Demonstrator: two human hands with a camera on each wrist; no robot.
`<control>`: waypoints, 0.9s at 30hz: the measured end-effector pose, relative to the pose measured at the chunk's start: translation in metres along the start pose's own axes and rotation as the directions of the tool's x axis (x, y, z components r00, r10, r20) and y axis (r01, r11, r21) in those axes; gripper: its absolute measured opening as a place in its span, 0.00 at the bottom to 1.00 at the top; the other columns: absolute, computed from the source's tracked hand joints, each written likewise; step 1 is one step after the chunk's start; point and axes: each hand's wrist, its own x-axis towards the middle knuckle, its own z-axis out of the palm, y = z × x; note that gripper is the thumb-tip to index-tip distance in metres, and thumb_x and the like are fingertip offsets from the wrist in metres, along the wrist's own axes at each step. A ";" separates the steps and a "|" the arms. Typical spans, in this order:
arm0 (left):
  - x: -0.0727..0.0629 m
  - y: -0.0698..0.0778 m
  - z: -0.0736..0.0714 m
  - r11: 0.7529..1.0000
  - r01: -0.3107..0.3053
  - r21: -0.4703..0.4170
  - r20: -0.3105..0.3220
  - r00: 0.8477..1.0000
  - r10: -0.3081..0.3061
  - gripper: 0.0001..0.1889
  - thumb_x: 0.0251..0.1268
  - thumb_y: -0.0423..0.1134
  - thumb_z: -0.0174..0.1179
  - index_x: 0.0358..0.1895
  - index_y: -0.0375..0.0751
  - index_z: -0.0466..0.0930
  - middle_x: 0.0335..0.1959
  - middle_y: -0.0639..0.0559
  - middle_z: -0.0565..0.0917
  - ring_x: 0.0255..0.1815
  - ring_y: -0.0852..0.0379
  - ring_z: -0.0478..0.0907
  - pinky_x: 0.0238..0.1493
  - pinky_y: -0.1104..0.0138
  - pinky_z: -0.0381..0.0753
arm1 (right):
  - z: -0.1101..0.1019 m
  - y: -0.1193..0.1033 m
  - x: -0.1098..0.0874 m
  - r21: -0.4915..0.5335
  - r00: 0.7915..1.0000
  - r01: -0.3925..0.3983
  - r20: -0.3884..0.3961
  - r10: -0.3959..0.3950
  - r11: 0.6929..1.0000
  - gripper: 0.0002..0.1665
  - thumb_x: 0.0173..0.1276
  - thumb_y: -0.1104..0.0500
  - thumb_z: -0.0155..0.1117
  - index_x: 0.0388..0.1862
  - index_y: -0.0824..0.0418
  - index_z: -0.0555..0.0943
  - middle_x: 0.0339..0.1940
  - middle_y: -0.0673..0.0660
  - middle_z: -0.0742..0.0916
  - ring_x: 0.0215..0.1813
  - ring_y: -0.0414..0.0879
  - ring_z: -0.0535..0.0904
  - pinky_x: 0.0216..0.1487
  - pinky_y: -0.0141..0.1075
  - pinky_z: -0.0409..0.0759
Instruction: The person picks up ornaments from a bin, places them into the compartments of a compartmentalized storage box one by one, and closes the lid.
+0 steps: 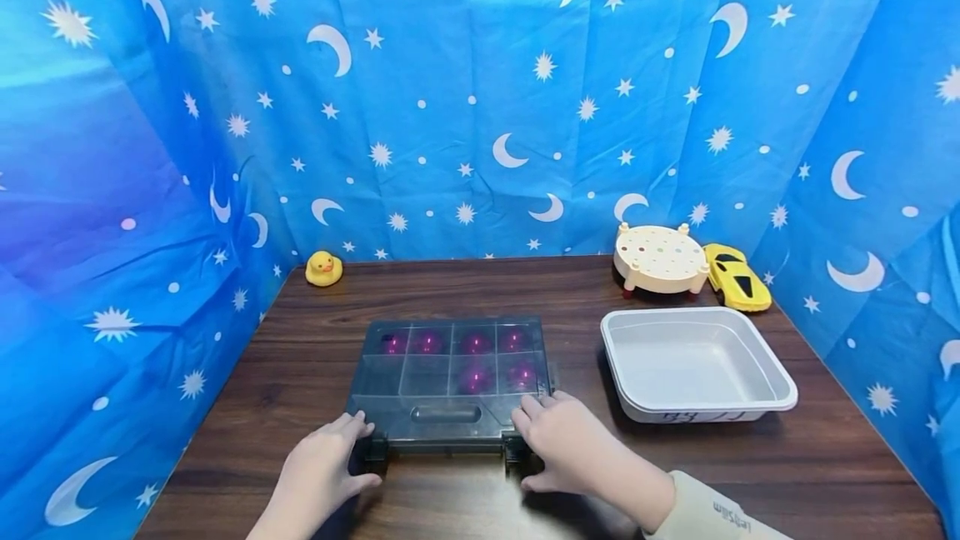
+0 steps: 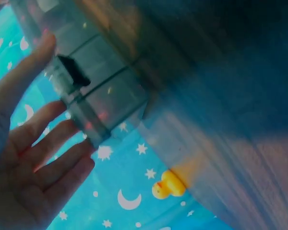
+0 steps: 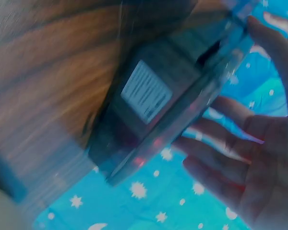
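A dark see-through compartment case (image 1: 450, 373) lies closed in the middle of the table, with several glowing pink-purple spots showing through its lid. Two dark latches stick out along its near side. My left hand (image 1: 318, 461) is at the near left corner, fingertips by the left latch (image 1: 372, 448) and thumb spread away from the fingers. At the near right corner, the fingertips of my right hand (image 1: 566, 444) touch the lid's edge, its thumb lower down beside the right latch (image 1: 516, 447). A white printed label (image 3: 147, 92) shows on the case in the right wrist view.
To the right of the case stands a white plastic tray (image 1: 626, 402). Behind it are a cream round stand with short legs (image 1: 660, 261) and a yellow toy car (image 1: 738, 280). A yellow rubber duck (image 1: 324, 270) sits at the back left, before a blue star-and-moon cloth (image 1: 450, 182).
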 end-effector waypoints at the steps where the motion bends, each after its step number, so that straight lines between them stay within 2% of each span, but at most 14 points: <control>1: 0.000 0.001 0.001 1.000 -0.015 0.019 -0.022 1.000 0.016 0.38 0.29 0.46 0.82 0.50 0.32 0.80 0.42 0.51 0.86 0.46 0.46 0.82 0.44 0.54 0.84 | 0.001 -0.003 0.001 -0.024 1.000 -0.004 0.008 0.004 1.000 0.44 0.37 0.24 0.70 0.34 0.59 0.74 0.29 0.51 0.76 0.26 0.46 0.75 0.27 0.36 0.78; 4: -0.001 0.001 0.005 0.996 -0.041 0.074 -0.090 0.995 0.048 0.30 0.28 0.41 0.83 0.43 0.38 0.81 0.36 0.55 0.84 0.37 0.51 0.83 0.38 0.56 0.84 | 0.002 -0.008 0.004 -0.074 1.000 -0.015 0.013 0.016 0.997 0.44 0.36 0.25 0.72 0.32 0.59 0.72 0.26 0.51 0.74 0.25 0.47 0.74 0.23 0.34 0.74; 7: -0.002 0.001 0.006 0.995 -0.044 0.092 -0.119 0.991 0.055 0.25 0.29 0.38 0.82 0.37 0.45 0.79 0.33 0.58 0.81 0.30 0.55 0.82 0.32 0.59 0.83 | 0.003 -0.009 0.005 -0.092 1.000 -0.022 -0.001 0.022 0.996 0.40 0.37 0.29 0.74 0.29 0.59 0.70 0.24 0.50 0.72 0.23 0.46 0.73 0.20 0.33 0.71; 12: -0.001 0.001 0.006 0.996 -0.022 0.081 -0.098 0.995 0.030 0.24 0.36 0.39 0.80 0.41 0.41 0.82 0.33 0.58 0.82 0.30 0.58 0.81 0.30 0.62 0.82 | 0.003 -0.008 0.004 -0.087 0.999 -0.029 -0.022 0.027 0.996 0.35 0.41 0.35 0.77 0.28 0.58 0.71 0.23 0.50 0.72 0.22 0.46 0.73 0.18 0.33 0.70; 15: -0.001 0.000 0.005 0.997 -0.019 0.076 -0.098 0.995 0.026 0.24 0.40 0.39 0.79 0.45 0.37 0.82 0.34 0.58 0.83 0.30 0.58 0.81 0.29 0.64 0.82 | 0.003 -0.010 0.004 -0.101 0.999 -0.035 -0.010 0.034 0.994 0.38 0.38 0.31 0.76 0.29 0.58 0.71 0.24 0.50 0.72 0.22 0.46 0.73 0.19 0.32 0.70; 19: 0.000 0.000 0.004 0.997 -0.021 0.071 -0.107 0.994 0.028 0.24 0.40 0.38 0.78 0.44 0.36 0.83 0.34 0.58 0.83 0.30 0.58 0.81 0.28 0.63 0.82 | 0.005 -0.015 0.007 -0.184 0.999 -0.034 0.001 0.035 0.982 0.45 0.32 0.25 0.75 0.29 0.59 0.69 0.26 0.51 0.72 0.22 0.45 0.73 0.19 0.31 0.70; 22: 0.001 0.002 0.002 0.998 -0.016 0.065 -0.099 0.995 0.022 0.23 0.40 0.37 0.78 0.44 0.36 0.83 0.33 0.58 0.83 0.30 0.58 0.81 0.28 0.64 0.82 | 0.010 -0.019 0.009 -0.244 0.999 -0.041 -0.041 0.032 0.969 0.45 0.28 0.27 0.77 0.27 0.59 0.67 0.24 0.52 0.71 0.20 0.44 0.71 0.18 0.30 0.68; 25: 0.002 0.004 0.000 0.998 -0.009 0.070 -0.081 0.997 0.015 0.22 0.41 0.37 0.78 0.44 0.37 0.83 0.32 0.58 0.83 0.30 0.57 0.81 0.27 0.64 0.81 | 0.012 -0.020 0.011 -0.264 0.996 -0.051 -0.089 0.029 0.963 0.41 0.28 0.33 0.78 0.25 0.58 0.66 0.23 0.51 0.69 0.18 0.44 0.69 0.17 0.30 0.65; 27: 0.003 0.005 -0.001 0.997 -0.009 0.073 -0.073 0.997 0.015 0.21 0.42 0.37 0.78 0.42 0.38 0.83 0.32 0.57 0.83 0.29 0.56 0.81 0.25 0.64 0.81 | 0.010 -0.020 0.010 -0.262 0.996 -0.050 -0.084 0.029 0.964 0.40 0.28 0.34 0.78 0.24 0.58 0.65 0.22 0.51 0.68 0.17 0.44 0.68 0.16 0.30 0.64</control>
